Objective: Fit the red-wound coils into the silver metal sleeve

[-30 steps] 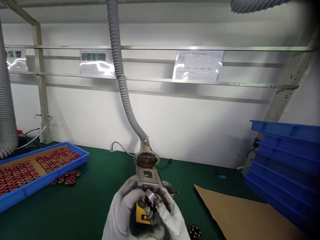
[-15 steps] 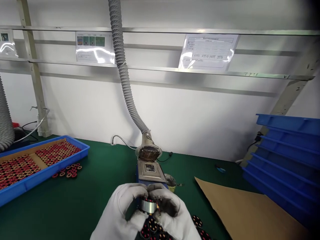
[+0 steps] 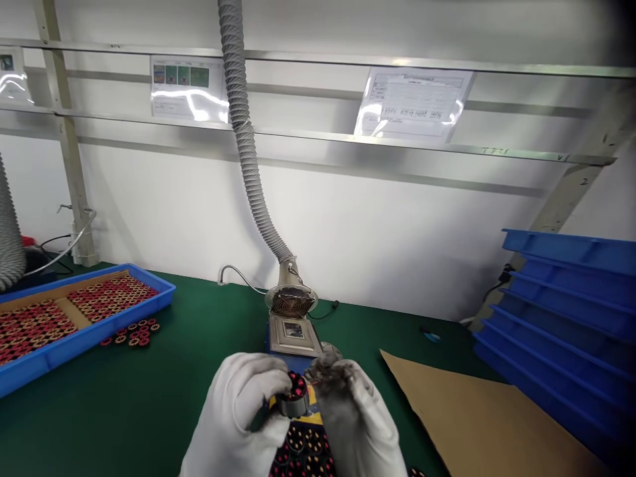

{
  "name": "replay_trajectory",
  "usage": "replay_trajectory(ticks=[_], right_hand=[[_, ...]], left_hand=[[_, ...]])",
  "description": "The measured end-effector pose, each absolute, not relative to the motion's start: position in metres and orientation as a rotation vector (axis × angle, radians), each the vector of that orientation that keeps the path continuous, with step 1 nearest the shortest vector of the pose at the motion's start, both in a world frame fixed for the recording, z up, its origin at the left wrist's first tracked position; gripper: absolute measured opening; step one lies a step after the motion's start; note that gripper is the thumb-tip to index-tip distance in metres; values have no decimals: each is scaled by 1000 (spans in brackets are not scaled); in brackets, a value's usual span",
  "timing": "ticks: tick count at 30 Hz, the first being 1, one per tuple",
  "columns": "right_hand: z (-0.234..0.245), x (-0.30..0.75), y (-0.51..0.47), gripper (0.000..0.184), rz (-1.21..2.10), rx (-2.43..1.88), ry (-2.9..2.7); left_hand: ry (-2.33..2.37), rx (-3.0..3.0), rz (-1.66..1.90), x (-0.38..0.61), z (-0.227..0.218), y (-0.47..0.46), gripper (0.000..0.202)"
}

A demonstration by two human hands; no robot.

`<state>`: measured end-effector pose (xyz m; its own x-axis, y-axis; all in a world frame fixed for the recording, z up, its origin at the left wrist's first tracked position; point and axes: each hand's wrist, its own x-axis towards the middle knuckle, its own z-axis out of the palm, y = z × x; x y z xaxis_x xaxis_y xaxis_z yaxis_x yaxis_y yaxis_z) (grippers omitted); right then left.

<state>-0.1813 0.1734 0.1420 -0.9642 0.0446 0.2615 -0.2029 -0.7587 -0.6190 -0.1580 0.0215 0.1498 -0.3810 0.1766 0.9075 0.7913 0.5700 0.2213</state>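
Both my hands wear white gloves and meet low in the middle of the view. My left hand (image 3: 238, 411) and my right hand (image 3: 355, 417) are closed on a small round part (image 3: 294, 396) with a shiny metal ring and red and black windings on top. The right glove's fingertips are stained dark. Right behind the part stands a blue solder pot (image 3: 292, 338) with a square metal top. Several more red and black wound parts (image 3: 303, 450) lie on the green mat just under my hands.
A grey ribbed fume hose (image 3: 246, 152) ends in a grilled intake (image 3: 291, 301) above the pot. A blue tray (image 3: 74, 331) of wound parts sits at left, loose ones (image 3: 130, 331) beside it. Brown cardboard (image 3: 477, 424) and stacked blue trays (image 3: 566, 305) lie at right.
The view has tilted downward, showing more parts under my hands. The part in my hands has turned so that its red windings face up, and my hands have risen slightly towards the pot.
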Motion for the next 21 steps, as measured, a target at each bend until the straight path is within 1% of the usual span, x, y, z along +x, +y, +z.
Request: replay_trajectory(ticks=[3,5,7,11,14,17,19,21], right_hand=[[139,-184,166,35,2771,547,-1318],[135,-185,159,37,2793,596,-1397],[132,-183,154,37,2872,618,-1368],[128,-176,154,36,2972,536,-1232],[128,-171,156,37,3010,501,-1227],[127,-172,154,37,3078,516,-1254],[125,-173,151,38,3112,542,-1267],[122,-173,151,40,3142,572,-1274]], left_hand=[[-1868,-736,-780,-155,150,22,36],[-1855,-713,-739,-155,149,24,32],[-1865,-718,-699,-155,149,25,32],[-1927,-820,-682,-158,149,19,42],[-1964,-913,-766,-160,150,10,38],[-1983,-938,-860,-161,151,4,21],[-1952,-873,-1060,-162,151,4,16],[-1891,-699,-1371,-161,152,6,17]])
